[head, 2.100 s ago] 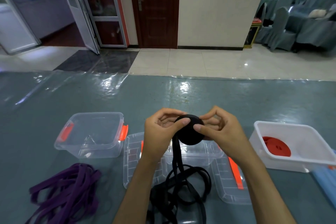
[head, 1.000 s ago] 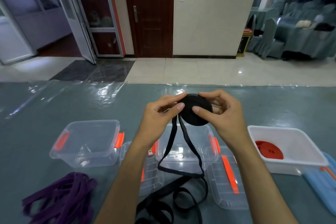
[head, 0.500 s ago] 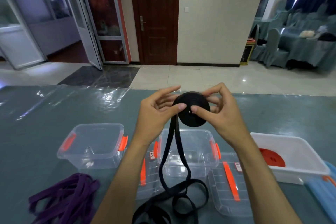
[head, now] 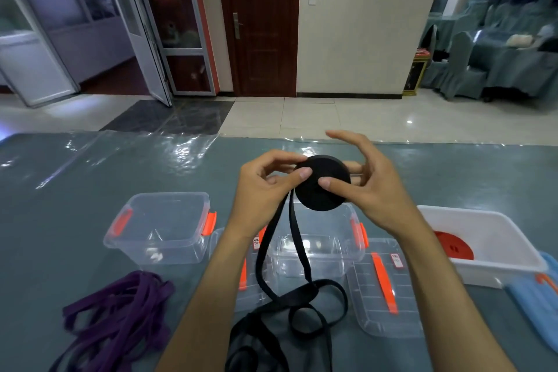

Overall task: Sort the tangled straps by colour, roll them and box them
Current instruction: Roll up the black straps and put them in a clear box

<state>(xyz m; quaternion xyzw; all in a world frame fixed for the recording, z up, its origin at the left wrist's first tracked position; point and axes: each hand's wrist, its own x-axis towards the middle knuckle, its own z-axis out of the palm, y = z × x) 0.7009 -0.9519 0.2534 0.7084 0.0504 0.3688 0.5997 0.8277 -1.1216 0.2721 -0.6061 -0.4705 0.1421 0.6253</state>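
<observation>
The black strap roll (head: 321, 183) is sitting between both hands, raised above the middle clear box (head: 317, 248), its loose tail dropping at 6 o'clock to a black tangle (head: 290, 317) on the table (head: 90, 178). The left hand (head: 265, 190) is pinching the roll's 9 o'clock edge with thumb and curled fingers — the right hand (head: 371, 187) is gripping it too, thumb on the face, lower fingers behind, index lifted free. Versus half a second ago, that index finger is now fanning upward — the purple straps (head: 117, 317) are lying unchanged at 8 o'clock.
</observation>
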